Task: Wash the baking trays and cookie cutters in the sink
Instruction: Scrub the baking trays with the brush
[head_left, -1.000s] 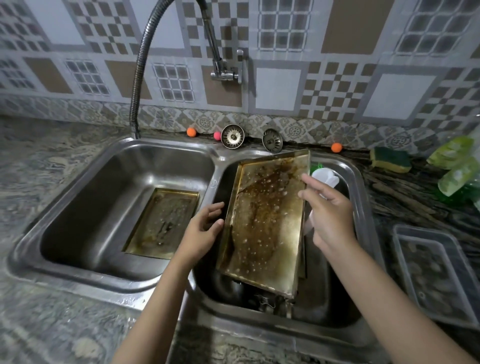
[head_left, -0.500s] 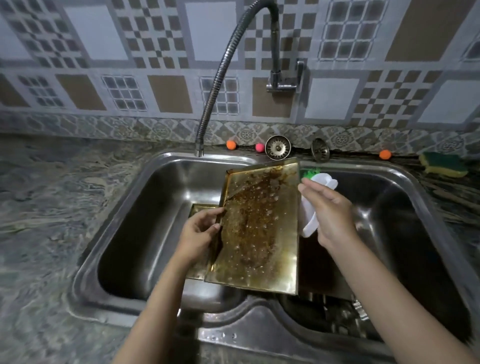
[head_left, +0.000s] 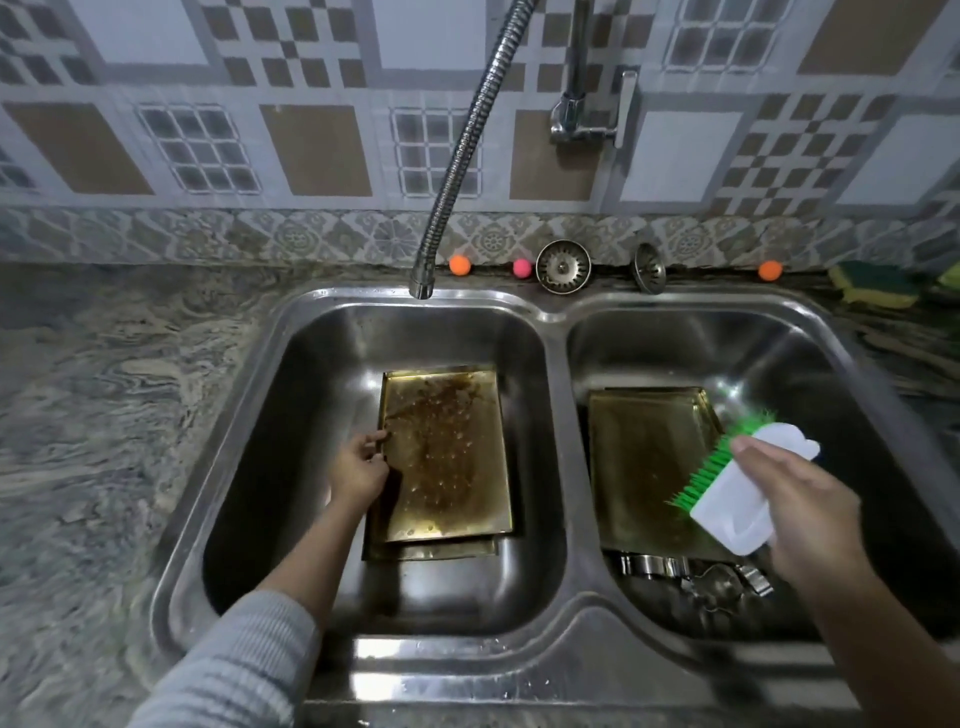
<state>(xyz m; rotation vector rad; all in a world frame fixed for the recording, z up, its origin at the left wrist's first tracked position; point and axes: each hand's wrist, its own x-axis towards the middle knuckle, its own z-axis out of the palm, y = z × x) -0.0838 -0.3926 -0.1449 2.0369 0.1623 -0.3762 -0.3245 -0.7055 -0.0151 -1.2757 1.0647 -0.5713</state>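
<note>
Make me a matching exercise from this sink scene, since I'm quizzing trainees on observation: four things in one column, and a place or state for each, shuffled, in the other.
Things:
1. scrub brush
2. stained tray
3. cookie cutters
4. green sponge

Places or states:
A. on the counter behind the right basin
B. held in the right hand
C. on the floor of the right basin, at its near end
D. stacked on another tray in the left basin, the left hand at its edge

Pairs: 1-B, 2-D, 3-C, 4-A
</note>
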